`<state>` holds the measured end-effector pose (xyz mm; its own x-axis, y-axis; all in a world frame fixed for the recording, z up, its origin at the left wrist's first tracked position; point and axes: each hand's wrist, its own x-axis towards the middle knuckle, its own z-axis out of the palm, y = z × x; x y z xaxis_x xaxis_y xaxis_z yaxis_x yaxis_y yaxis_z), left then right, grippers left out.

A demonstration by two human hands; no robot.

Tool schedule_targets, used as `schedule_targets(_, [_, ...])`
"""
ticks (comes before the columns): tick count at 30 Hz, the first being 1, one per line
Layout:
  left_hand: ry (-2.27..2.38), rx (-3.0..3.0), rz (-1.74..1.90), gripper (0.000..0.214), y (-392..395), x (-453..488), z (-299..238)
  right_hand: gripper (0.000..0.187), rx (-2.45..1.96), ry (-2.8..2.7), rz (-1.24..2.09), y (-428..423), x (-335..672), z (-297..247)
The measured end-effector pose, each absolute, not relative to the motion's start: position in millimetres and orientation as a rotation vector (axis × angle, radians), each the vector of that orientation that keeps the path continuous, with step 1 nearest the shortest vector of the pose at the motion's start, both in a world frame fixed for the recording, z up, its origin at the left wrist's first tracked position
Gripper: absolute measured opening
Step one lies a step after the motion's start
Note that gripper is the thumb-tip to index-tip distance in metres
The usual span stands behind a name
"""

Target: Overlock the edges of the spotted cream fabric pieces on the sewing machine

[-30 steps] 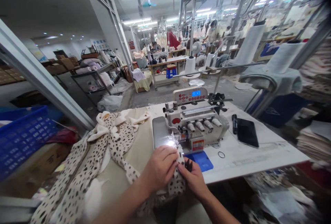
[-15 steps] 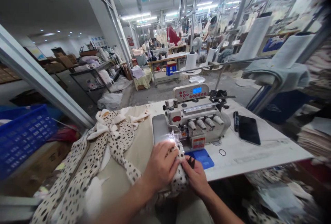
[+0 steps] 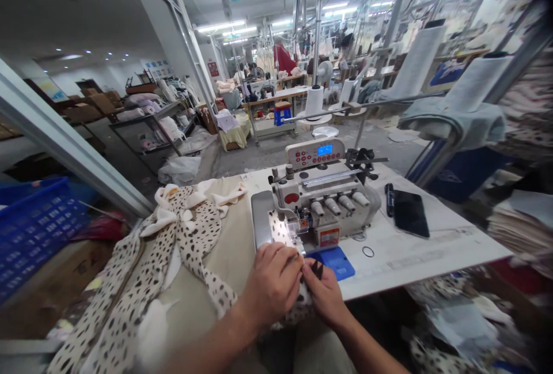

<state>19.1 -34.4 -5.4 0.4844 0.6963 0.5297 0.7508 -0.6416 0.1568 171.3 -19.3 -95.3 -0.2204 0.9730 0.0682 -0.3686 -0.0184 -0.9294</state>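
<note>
Fabric (image 3: 190, 235): cream, scattered with black spots
Sewing machine (image 3: 328, 195): off-white, red label
Machine screen (image 3: 325, 150): glowing blue
Crate (image 3: 30, 230): bright blue
Phone (image 3: 410, 214): black
Table (image 3: 432, 250): white

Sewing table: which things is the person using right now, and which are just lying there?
In use: left hand and right hand, both on the spotted fabric; small black tool in the right hand; sewing machine, its lamp lit.
Lying about: black phone, dark pen-like thing beside it, small ring, blue crate.
</note>
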Motion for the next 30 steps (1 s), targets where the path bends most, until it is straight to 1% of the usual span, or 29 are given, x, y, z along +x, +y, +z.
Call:
schedule_targets(21, [-1.198,-2.569,-0.857,0.027,-35.6,21.7,-1.0,0.035,-0.738,-1.057,1.491,-16.7,169.4,-99.3])
schedule_targets(30, [-1.214,-2.574,-0.848,0.028,-38.3,22.6,-2.4,0.039,-0.732,-0.985,1.542,-16.8,167.9,-95.6])
